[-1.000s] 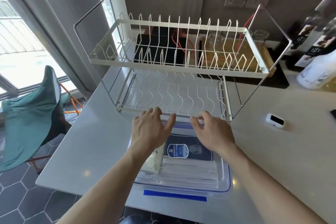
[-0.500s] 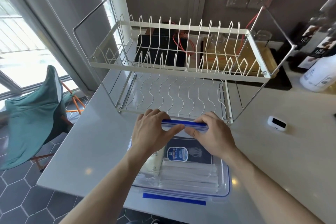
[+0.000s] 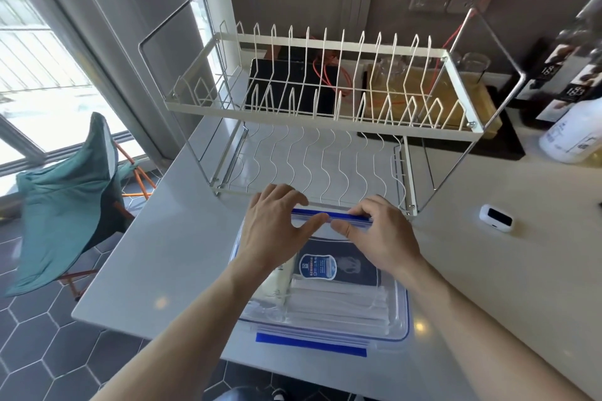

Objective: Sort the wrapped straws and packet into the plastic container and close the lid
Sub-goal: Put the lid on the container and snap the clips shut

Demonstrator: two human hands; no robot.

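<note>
A teal chair (image 3: pixel 65 205) stands on the floor at far left, off the white counter (image 3: pixel 156 257). On the counter's near edge sits the plastic container (image 3: pixel 399 312), lid on, with the wrapped straws (image 3: pixel 338 306) and dark packet (image 3: pixel 338 265) inside. The left hand (image 3: pixel 277 228) and right hand (image 3: pixel 381 234) curl over its far blue latch (image 3: pixel 321 215), thumbs beneath pinching it, just before the dish rack (image 3: pixel 325 114); a small white device (image 3: pixel 495 217) lies well right.

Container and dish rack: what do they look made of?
Container: clear glossy plastic, it seems; contents show through, and its latches are opaque blue. Dish rack: thin wire, probably metal with a cream coating; its side frame looks bare and shiny.
</note>
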